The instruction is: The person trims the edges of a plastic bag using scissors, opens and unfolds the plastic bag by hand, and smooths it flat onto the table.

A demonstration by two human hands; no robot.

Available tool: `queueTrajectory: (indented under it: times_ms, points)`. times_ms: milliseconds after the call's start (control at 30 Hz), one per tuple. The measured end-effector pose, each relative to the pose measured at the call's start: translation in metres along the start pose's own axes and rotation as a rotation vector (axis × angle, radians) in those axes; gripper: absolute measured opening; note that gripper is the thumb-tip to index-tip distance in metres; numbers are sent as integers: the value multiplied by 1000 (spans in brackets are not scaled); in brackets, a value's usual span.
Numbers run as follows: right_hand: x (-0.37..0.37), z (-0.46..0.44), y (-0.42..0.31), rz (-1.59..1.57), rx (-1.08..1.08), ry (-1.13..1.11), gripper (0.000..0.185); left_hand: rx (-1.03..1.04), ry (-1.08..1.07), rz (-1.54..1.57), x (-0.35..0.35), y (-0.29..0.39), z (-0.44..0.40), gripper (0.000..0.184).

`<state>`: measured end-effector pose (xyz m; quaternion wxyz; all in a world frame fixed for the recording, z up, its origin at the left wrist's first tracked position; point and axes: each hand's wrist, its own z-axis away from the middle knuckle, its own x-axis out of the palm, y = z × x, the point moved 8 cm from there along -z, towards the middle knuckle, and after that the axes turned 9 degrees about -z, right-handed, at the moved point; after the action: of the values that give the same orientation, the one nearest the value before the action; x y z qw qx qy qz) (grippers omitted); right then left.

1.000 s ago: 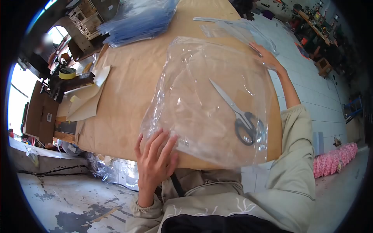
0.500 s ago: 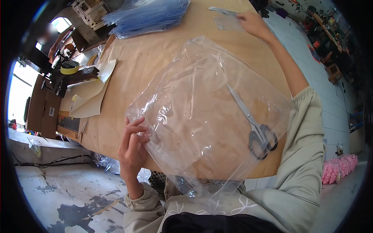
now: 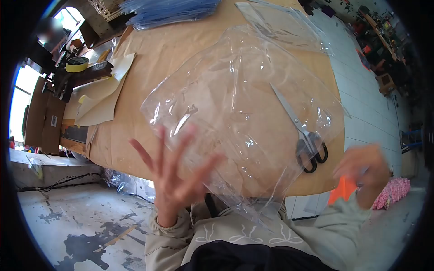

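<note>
A large, clear, glossy plastic sheet (image 3: 217, 97), perhaps a bag, is lying rumpled in front of me on a surface covered in brown paper (image 3: 113, 144), its nearest corner hanging over the edge towards my lap. My left hand (image 3: 174, 178) is hovering at the sheet's near left side, open, fingers spread wide and gripping nothing; it is blurring, and I can't tell whether a fingertip is touching the plastic. My right hand (image 3: 364, 169) is hanging beyond the surface's right edge, also blurred, with fingers that look bent. A bright orange, smooth-looking piece (image 3: 342, 189) is showing just below it; I can't tell whether I am gripping that.

Silver-bladed scissors with black looped handles (image 3: 302, 131) are lying within the sheet's outline, at its right; whether above or beneath the plastic is unclear. Another clear plastic piece (image 3: 294, 31) is resting at the far right, and a bluish stack of plastic sheets (image 3: 176, 11) is sitting at the far edge.

I seem to be arranging the sheet, between grips. Moving it would be calling for a pinch on its edge and care around the scissors.
</note>
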<state>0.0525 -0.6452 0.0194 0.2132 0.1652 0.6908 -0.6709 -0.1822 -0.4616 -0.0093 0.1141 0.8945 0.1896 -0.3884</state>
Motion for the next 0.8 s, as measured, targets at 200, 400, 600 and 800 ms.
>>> queueTrajectory:
  times_ms: [200, 400, 600, 800]
  points:
    - [102, 15, 5, 231, -35, 164, 25, 220, 2, 241, 3, 53, 15, 22]
    - [106, -16, -17, 757, -98, 103, 42, 386, 151, 559, -10, 99, 5, 16]
    - [91, -101, 8, 730, -274, 130, 43, 618, 168, 649, 1, 153, -1, 10]
    - [79, -179, 33, 885, -319, 504, 48, 540, 213, 488, 7, 129, -21, 9]
